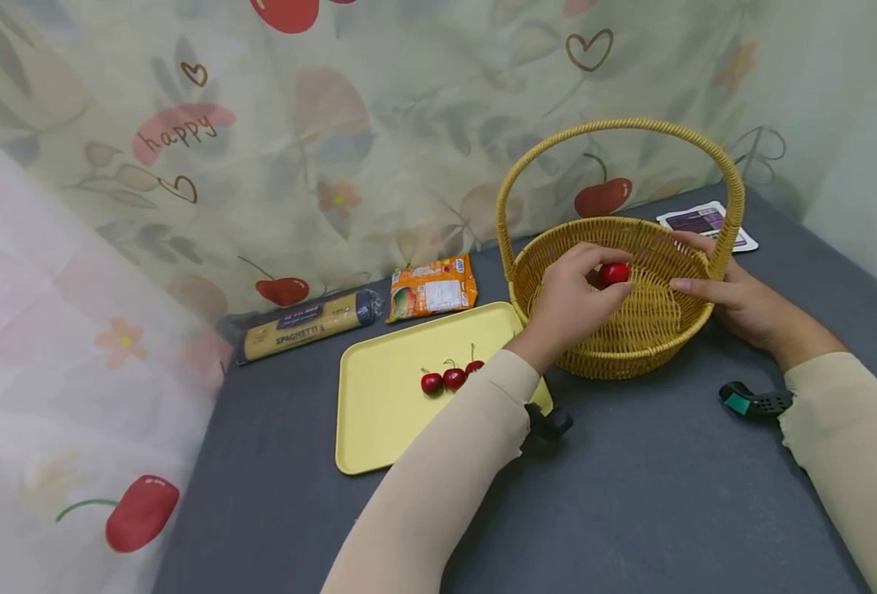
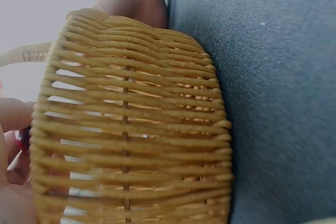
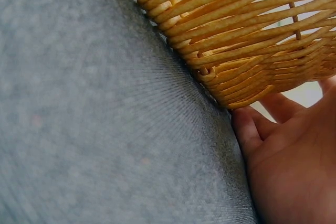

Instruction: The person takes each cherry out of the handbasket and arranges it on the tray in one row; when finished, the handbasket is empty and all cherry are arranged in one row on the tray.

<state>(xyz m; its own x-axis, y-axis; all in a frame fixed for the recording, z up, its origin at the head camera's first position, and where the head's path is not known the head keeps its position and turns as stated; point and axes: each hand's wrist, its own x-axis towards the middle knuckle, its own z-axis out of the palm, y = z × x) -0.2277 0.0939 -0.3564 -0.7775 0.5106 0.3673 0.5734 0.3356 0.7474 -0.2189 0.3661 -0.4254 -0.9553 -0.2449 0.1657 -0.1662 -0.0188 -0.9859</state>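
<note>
A red cherry (image 1: 615, 274) is pinched between the thumb and fingers of my left hand (image 1: 573, 304), which reaches over the near left rim into the wicker basket (image 1: 609, 365). In the left wrist view, part of that cherry (image 2: 22, 139) shows beside the basket's wall. My right hand (image 1: 750, 307) grips the basket's right side where the arched handle meets the rim, its thumb over the edge. From the right wrist view, the right hand's fingers (image 3: 249, 129) lie against the lower outer weave. Several dark red cherries (image 1: 454, 379) with stems sit on a yellow tray (image 1: 367, 429), partly hidden by my left sleeve.
Behind the tray lie a spaghetti pack (image 1: 308, 323) and an orange packet (image 1: 433, 289). A white-edged purple package (image 1: 705, 221) lies behind the basket's right side. A patterned curtain (image 1: 408, 124) hangs along the back of the dark grey table (image 1: 631, 511).
</note>
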